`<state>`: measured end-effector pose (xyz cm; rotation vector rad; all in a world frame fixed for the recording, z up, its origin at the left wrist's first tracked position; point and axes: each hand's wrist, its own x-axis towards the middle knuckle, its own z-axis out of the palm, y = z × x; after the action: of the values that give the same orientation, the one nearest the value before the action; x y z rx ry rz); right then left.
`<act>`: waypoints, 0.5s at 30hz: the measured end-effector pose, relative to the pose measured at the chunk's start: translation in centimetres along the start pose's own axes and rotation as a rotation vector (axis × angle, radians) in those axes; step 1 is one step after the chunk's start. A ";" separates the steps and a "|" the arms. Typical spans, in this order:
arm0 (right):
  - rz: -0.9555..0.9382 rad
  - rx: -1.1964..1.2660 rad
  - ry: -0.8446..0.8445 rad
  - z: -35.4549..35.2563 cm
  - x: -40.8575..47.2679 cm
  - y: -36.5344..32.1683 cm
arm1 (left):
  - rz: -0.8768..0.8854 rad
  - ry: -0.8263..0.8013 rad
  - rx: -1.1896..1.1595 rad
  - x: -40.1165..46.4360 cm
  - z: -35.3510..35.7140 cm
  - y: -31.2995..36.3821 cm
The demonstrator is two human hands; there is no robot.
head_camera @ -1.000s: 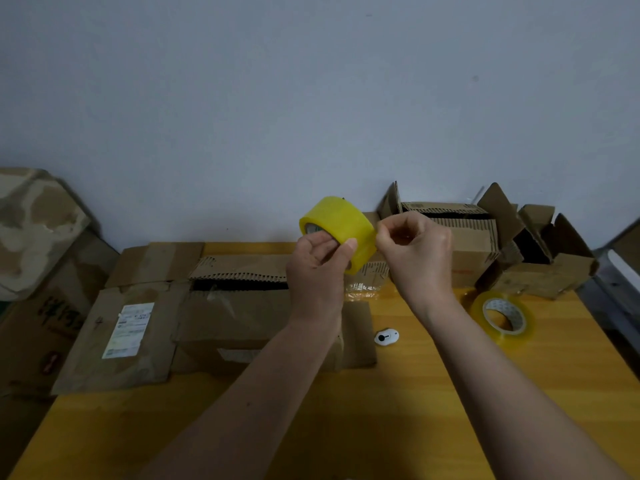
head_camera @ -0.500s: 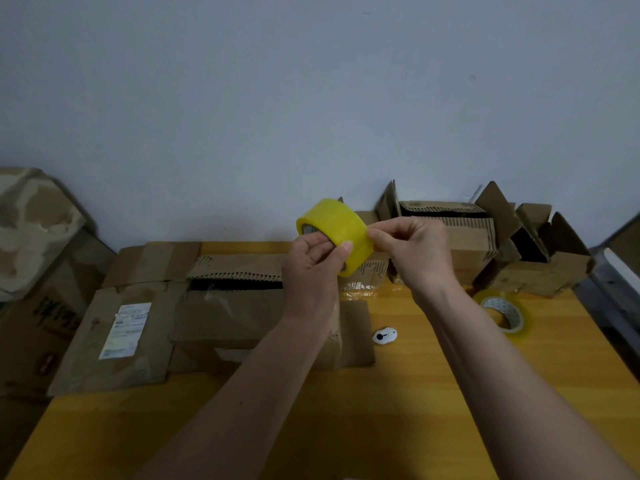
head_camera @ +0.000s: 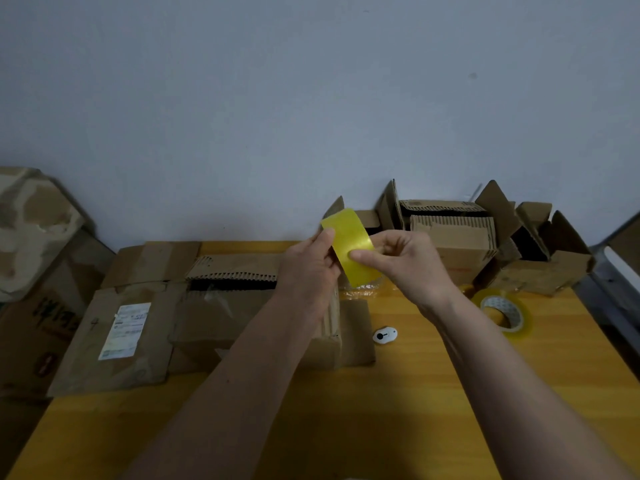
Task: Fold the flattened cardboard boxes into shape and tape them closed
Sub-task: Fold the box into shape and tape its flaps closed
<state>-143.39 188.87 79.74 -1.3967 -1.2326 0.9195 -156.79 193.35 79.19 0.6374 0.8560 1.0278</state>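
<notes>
I hold a yellow tape roll (head_camera: 349,245) up in the air above the table, its broad outer face turned toward me. My left hand (head_camera: 311,268) grips its left side with the thumb on the rim. My right hand (head_camera: 405,261) holds its right side, thumb pressed on the yellow face. Below my hands lies a partly folded cardboard box (head_camera: 249,323) with open flaps and a white label on its left flap. Several more folded boxes (head_camera: 457,237) stand at the back right by the wall.
A second, clear tape roll (head_camera: 504,313) lies on the yellow table (head_camera: 415,410) at the right. A small white cutter (head_camera: 384,335) sits beside the box. More cardboard (head_camera: 31,237) leans at the far left, off the table.
The roll has been turned so its wide face points at me instead of its open side. My right thumb moved from the roll's edge onto its face.
</notes>
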 end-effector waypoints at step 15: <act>0.094 0.098 -0.135 -2.0 0.2 2.1 | -0.082 -0.162 0.314 1.9 -0.2 0.0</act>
<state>-141.02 188.74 78.04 -1.3416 -1.2133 1.1404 -156.46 195.06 78.52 0.9302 0.9009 0.7617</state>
